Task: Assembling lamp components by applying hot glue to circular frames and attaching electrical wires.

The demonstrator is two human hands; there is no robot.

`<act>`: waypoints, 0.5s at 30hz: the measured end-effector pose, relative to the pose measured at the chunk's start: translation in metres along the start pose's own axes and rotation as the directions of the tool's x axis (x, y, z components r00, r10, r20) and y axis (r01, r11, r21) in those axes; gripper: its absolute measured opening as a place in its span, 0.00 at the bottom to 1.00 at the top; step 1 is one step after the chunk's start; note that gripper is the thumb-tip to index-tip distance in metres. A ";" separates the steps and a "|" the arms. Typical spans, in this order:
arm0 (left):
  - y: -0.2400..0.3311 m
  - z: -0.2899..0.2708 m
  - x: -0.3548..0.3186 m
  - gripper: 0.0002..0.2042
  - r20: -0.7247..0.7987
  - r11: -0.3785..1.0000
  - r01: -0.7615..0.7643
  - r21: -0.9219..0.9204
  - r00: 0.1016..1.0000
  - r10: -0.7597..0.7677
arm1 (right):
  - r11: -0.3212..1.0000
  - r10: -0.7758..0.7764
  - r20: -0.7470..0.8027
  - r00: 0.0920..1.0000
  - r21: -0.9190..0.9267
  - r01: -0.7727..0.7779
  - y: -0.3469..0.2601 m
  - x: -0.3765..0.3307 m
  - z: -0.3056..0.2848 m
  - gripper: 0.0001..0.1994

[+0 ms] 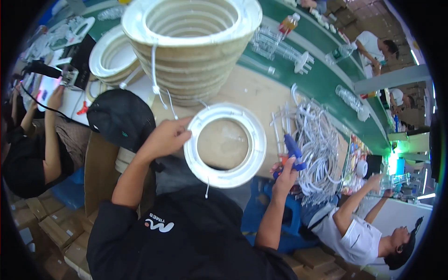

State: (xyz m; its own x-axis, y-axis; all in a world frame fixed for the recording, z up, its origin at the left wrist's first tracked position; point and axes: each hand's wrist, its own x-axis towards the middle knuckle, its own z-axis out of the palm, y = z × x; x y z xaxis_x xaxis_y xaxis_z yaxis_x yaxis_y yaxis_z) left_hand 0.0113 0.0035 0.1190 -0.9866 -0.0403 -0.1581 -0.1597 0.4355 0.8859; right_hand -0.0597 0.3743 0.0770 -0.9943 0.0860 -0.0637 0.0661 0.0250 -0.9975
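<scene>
My left hand [167, 138] grips the left rim of a white ring-shaped lamp frame [256, 149], thumb and fingers closed on its edge. The ring is tilted up in front of my chest, and a short white cable with a plug hangs from its lower rim. In my right hand [283, 179] is a blue glue gun [293, 148], nozzle pointing up, to the right of the ring and apart from it. Beyond my left hand rises a tall stack of similar rings [191, 70] with cable ends dangling.
A heap of white cables [319, 144] lies right of the glue gun. A black cap [122, 117] sits left of the stack, near a smaller ring pile [112, 51]. Clear plastic parts [275, 44] and a bottle [289, 22] are on the green bench. Co-workers sit on both sides.
</scene>
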 end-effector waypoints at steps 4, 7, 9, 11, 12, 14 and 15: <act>0.067 -0.016 -0.026 0.25 0.129 0.993 0.114 -0.028 0.986 -0.110 | 0.981 -0.095 -0.004 0.995 -0.169 0.093 0.028 0.007 0.006 0.21; 0.113 -0.030 -0.045 0.27 0.108 1.000 -0.025 -0.005 0.994 0.026 | 0.904 -0.421 0.053 0.905 -0.054 0.424 0.062 0.026 0.006 0.18; 0.156 -0.055 -0.064 0.28 0.123 0.984 -0.024 -0.175 0.991 0.046 | 0.985 -0.151 0.000 0.988 -0.089 0.151 0.026 0.012 0.032 0.18; 0.182 -0.086 -0.071 0.28 -0.019 0.972 -0.111 -0.205 0.994 0.110 | 0.981 0.131 -0.067 0.989 -0.135 -0.139 -0.020 -0.012 0.046 0.18; 0.191 -0.100 -0.068 0.27 -0.076 0.959 -0.125 -0.254 0.991 0.109 | 0.947 0.264 -0.122 0.957 -0.153 -0.281 -0.029 -0.013 0.043 0.18; 0.215 -0.130 -0.051 0.26 -0.274 0.979 -0.148 -0.140 0.956 0.105 | 0.795 -0.590 -0.009 0.808 -0.182 0.579 0.059 0.020 0.014 0.18; 0.219 -0.150 -0.042 0.25 -0.292 0.970 -0.188 -0.157 0.947 0.136 | 0.942 -0.329 -0.012 0.944 -0.072 0.327 0.051 0.014 0.018 0.19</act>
State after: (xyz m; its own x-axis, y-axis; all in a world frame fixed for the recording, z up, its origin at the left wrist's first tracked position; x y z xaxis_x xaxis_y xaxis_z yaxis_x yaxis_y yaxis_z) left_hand 0.0131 -0.0344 0.3850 -0.9654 -0.2415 0.0986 0.0254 0.2891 0.9570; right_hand -0.0723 0.3590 0.0250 -0.9596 0.0853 0.2680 -0.2567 0.1229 -0.9586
